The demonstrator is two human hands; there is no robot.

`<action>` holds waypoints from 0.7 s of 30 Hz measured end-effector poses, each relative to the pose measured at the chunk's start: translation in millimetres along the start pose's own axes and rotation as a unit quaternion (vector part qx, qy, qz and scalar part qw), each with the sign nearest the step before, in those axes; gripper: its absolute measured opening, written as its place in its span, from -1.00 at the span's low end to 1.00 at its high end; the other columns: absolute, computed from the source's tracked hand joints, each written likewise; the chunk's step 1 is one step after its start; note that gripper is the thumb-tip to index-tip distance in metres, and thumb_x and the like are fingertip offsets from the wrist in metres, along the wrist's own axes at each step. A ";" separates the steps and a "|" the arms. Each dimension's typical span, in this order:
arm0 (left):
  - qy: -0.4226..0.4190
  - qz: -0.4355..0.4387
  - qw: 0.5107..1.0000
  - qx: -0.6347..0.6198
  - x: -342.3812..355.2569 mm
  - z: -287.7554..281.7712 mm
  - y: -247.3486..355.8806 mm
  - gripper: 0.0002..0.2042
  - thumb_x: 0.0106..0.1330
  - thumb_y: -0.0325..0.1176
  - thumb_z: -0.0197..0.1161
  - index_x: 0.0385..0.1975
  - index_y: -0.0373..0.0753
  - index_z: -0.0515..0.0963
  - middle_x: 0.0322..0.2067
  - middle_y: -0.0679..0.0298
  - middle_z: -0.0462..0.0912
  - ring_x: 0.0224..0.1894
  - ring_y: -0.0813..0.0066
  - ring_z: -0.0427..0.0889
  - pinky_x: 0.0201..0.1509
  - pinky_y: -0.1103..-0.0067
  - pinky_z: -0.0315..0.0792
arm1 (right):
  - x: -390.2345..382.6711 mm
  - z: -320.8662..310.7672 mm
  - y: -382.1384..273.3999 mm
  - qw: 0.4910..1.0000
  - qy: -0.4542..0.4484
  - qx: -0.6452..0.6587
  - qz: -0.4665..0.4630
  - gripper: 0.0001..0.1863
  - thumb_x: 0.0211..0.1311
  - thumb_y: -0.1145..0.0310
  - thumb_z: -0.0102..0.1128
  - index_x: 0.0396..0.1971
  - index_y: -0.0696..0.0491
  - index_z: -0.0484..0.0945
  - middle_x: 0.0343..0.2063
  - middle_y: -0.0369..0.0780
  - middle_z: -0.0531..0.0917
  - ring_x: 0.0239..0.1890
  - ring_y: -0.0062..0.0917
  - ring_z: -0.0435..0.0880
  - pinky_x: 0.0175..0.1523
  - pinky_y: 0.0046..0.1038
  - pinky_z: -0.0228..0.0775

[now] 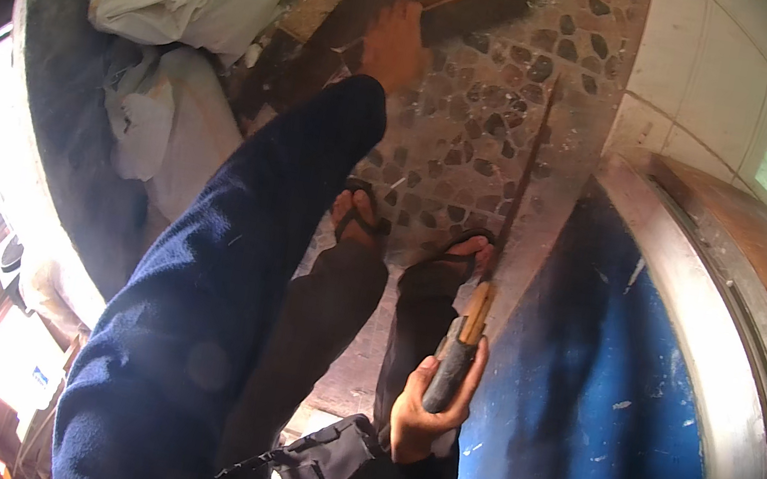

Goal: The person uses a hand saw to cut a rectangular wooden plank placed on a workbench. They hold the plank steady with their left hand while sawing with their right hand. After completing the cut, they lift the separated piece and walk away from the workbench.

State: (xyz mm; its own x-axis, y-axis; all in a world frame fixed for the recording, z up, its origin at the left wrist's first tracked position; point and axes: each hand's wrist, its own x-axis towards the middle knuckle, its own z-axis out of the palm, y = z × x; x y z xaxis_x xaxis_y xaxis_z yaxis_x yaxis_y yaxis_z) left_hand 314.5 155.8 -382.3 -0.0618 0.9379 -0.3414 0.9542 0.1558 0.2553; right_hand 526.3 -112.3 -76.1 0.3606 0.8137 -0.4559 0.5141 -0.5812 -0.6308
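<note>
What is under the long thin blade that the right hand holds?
Under the long thin rusty blade held by the right hand lies the pebble-patterned stone floor. The person's sandalled right foot sits beside its lower part. The floor directly beneath the blade is covered.

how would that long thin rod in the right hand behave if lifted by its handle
The rod looks like thin dark metal, so probably stiff, perhaps whippy at the far tip. It runs far beyond the right hand gripping its handle, so it likely feels tip-heavy. The handle looks rough, so unlikely to slip.
</note>
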 end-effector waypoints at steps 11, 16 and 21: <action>0.024 -0.026 0.984 -0.173 -17.3 -124.5 -18.0 -0.32 0.18 -0.30 0.44 0.30 -0.37 0.35 0.14 -0.14 0.56 0.19 -0.16 0.52 0.31 0.20 0.40 | 6.1 2.5 11.2 0.998 -0.026 0.054 0.031 -0.29 0.25 0.50 0.25 0.44 0.09 0.31 0.26 0.07 0.56 0.29 -0.07 0.58 0.34 -0.23 0.42; 0.010 -0.087 0.840 -0.536 -113.0 -326.6 15.6 -0.40 0.22 -0.40 0.33 0.30 -0.32 0.36 0.05 0.14 0.59 0.10 0.31 0.59 0.21 0.41 0.49 | 5.4 -36.4 -9.0 0.996 -0.027 -0.033 0.080 -0.22 0.12 0.41 0.35 0.42 -0.13 0.40 -0.15 0.06 0.75 -0.16 -0.01 0.77 -0.08 -0.14 0.61; -0.007 -0.092 0.761 -0.642 -242.9 -511.6 -5.2 -0.48 0.10 -0.42 0.27 0.13 -0.41 0.54 -0.08 0.21 0.67 -0.09 0.42 0.62 0.07 0.50 0.50 | 26.1 -118.3 -108.1 0.993 0.100 -0.029 -0.050 -0.37 0.08 0.40 0.33 0.25 -0.06 0.60 -0.20 0.00 0.77 -0.15 -0.11 0.79 -0.05 -0.20 0.60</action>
State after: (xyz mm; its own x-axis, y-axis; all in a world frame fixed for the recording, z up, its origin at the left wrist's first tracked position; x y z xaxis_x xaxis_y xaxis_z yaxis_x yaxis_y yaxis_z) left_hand 174.9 85.8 162.1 -0.1483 0.8617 -0.4852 -0.1432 0.4668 0.8727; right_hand 572.2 -27.4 54.4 0.4496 0.8562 -0.2546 0.5971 -0.5000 -0.6272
